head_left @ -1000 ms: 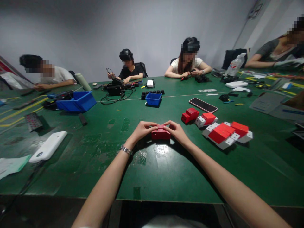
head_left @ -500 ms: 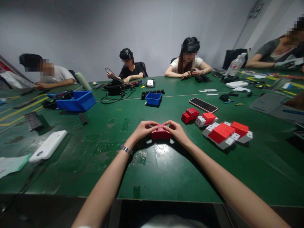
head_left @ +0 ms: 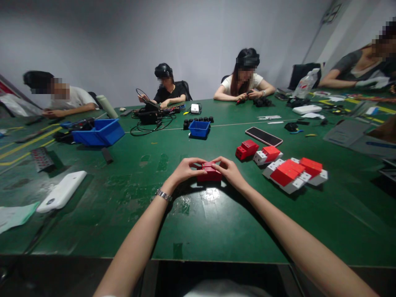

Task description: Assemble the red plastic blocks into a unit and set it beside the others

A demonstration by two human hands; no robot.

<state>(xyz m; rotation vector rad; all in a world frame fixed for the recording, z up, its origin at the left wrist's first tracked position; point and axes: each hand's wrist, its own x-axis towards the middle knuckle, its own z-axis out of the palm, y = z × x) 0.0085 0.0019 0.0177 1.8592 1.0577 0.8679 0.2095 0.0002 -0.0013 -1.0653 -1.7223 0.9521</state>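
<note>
A dark red boxy plastic module (head_left: 209, 177) sits on the green table in front of me, held between both hands. My left hand (head_left: 183, 170) grips its left end, with the thumb along the front top edge and the fingers behind. From the other side, my right hand (head_left: 230, 170) closes on the right end, its thumb on the raised top. Further right lie another red module (head_left: 246, 149), a red and white module (head_left: 267, 155) and a larger group of red and white modules (head_left: 289, 175).
A pink-edged phone (head_left: 264, 136) lies behind the modules. Beyond my hands stands a small blue bin (head_left: 199, 128), with a larger blue bin (head_left: 98, 132) to the left. A white device (head_left: 62, 192) with a cable rests at left. Several people sit around the table (head_left: 216, 231).
My left thumb has shifted slightly right along the red module's front edge. Both hands keep hold of it in the same place.
</note>
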